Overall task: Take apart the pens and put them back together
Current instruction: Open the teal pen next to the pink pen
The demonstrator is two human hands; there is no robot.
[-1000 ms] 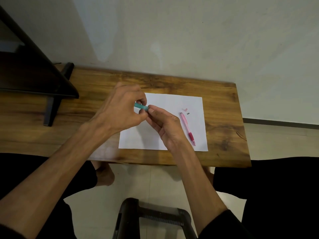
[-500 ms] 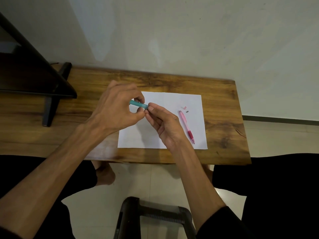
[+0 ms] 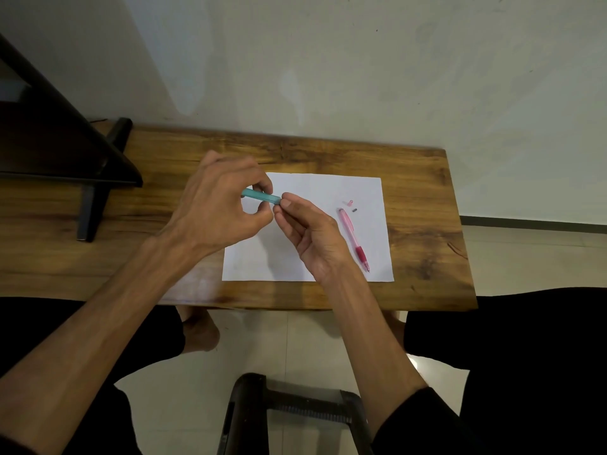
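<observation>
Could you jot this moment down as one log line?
step: working on teal pen | left hand: grips pen | right hand: pinches its end | pink pen: on paper, two small parts beside it

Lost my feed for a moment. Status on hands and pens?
Left hand gripping teal pen; right hand pinching its end. Pink pen lying on paper, two small parts beside it. Nothing obstructing.

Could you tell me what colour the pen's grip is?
Dark red grip, head view.
</observation>
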